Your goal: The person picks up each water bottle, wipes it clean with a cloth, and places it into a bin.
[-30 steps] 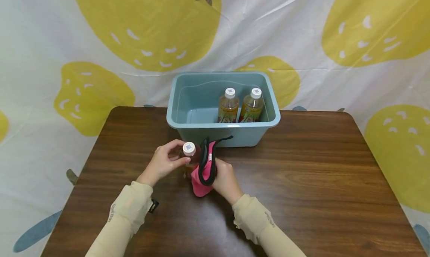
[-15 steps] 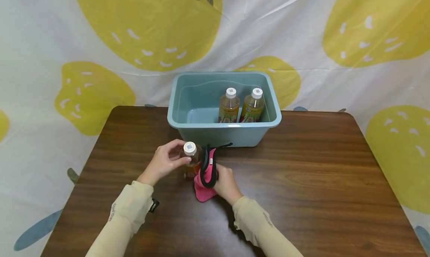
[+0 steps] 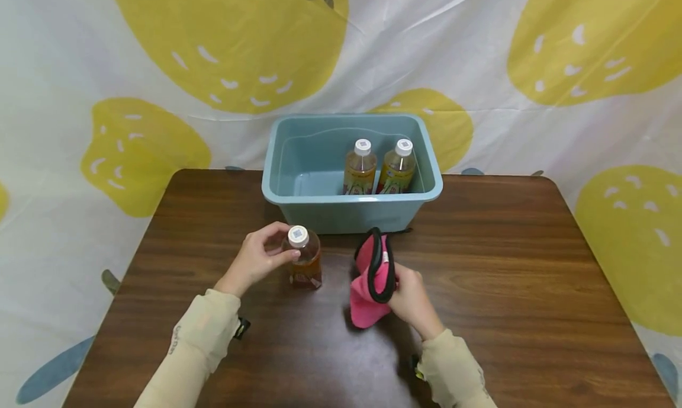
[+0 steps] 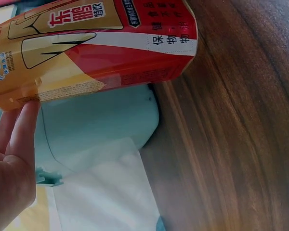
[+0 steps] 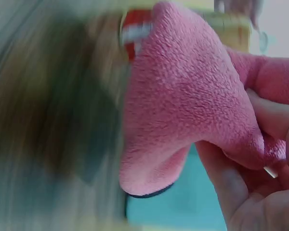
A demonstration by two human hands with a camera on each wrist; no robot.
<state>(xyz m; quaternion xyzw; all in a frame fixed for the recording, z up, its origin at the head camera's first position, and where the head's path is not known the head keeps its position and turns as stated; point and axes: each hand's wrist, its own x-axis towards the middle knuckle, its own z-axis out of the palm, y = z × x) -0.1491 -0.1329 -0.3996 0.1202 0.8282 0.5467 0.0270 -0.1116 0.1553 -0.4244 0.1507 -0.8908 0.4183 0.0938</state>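
Observation:
My left hand (image 3: 254, 261) grips a drink bottle (image 3: 307, 270) near its white cap, fingers behind and thumb in front. The bottle stands upright on the table, holding a brown-amber drink. Its gold and red label (image 4: 101, 53) with Chinese print fills the top of the left wrist view, fingertips against its upper part. My right hand (image 3: 414, 298) holds a folded pink cloth (image 3: 366, 298) with black edging, to the right of the bottle and apart from it. In the right wrist view the fuzzy cloth (image 5: 188, 91) is bunched between thumb and fingers and hides part of the bottle.
A light blue plastic bin (image 3: 341, 212) stands just behind the hands at the table's back edge. Two capped bottles, one at the middle (image 3: 360, 170) and one at the right (image 3: 396, 170), stand inside it. A lemon-print curtain (image 3: 240, 159) hangs behind the brown table (image 3: 506, 278).
The right hand has carried the pink cloth away from the bottle to the right, uncovering the bottle's side. The left hand stays at the bottle's upper part.

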